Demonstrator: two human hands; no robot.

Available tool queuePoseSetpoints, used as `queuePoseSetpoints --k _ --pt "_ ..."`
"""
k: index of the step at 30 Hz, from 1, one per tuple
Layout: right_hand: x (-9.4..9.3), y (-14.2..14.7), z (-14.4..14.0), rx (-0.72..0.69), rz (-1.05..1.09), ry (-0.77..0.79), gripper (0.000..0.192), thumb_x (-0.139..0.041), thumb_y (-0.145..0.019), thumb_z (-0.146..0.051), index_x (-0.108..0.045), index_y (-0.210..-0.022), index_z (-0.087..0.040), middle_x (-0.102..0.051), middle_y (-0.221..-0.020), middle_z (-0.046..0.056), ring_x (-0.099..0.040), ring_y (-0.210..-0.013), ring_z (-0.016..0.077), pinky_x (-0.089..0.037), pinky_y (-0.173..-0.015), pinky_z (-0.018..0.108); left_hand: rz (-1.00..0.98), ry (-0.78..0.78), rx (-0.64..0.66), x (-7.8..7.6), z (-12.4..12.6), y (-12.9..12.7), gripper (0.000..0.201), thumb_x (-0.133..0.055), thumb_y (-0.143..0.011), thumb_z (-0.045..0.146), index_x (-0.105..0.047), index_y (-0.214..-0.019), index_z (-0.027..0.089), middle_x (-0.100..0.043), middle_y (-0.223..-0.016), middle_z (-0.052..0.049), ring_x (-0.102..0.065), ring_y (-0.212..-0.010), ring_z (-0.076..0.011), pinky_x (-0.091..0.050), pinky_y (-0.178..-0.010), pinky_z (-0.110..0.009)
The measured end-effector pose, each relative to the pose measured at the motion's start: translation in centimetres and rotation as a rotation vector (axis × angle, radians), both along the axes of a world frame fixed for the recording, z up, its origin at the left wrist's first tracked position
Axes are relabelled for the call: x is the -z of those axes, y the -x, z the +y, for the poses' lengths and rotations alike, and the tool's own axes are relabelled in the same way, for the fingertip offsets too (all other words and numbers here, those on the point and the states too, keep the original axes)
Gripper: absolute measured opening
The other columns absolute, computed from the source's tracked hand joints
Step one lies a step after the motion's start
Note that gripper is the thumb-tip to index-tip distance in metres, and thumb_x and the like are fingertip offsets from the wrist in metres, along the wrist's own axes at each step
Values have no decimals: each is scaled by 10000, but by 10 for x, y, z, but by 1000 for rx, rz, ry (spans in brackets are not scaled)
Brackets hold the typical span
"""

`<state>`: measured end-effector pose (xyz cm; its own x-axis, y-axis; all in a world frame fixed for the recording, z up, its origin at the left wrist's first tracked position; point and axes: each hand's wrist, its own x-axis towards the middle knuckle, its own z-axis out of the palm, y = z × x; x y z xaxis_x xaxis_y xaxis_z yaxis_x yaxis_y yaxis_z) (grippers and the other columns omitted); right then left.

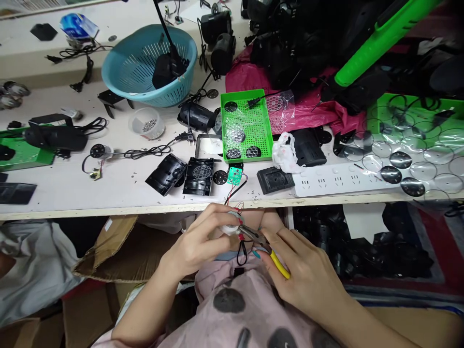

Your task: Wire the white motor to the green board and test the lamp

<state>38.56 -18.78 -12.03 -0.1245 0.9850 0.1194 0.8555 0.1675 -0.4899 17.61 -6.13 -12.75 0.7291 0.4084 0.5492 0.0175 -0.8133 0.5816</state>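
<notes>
Here, nearer the person than the green circuit board, the left hand pinches a small round part while the right hand grips pliers, tips at its edge; a firm left pinch and light squeeze should spare the thin red wires.

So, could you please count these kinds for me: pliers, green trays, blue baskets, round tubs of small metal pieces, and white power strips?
Pliers, held in the right hand: 1
Green trays: 3
Blue basket: 1
Round tub of small metal pieces: 1
White power strip: 1
Total: 7
</notes>
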Motion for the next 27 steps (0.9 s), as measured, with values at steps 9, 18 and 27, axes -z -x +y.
queuePoseSetpoints --k 9,18,27 --pt "-3 -13 18 -240 319 30 246 -537 -967 -217 -619 -1174 -114 -654 -924 96 -624 -852 214 -578 -742 358 -423 842 240 17 10 -10 285 -906 -625 155 -622 -630 131 -561 -932 -27 -705 -877 -211 -653 -706 -355" --pt "-13 -13 12 -35 402 313 361 -504 -978 -269 -576 -1325 -200 -660 -1147 80 -641 -1042 209 -572 -909 387 -271 470 36 14 14 -6 205 -866 -655 64 -711 -763 144 -568 -1015 -59 -673 -971 -231 -623 -789 -359" --pt "-15 -8 4 -10 98 203 382 -456 -981 -286 -547 -1328 -155 -627 -1118 133 -637 -1006 296 -598 -789 490 -1 130 15 -3 4 -4 136 -659 -852 7 -648 -813 137 -553 -1081 -94 -588 -1059 -242 -538 -837 -374"
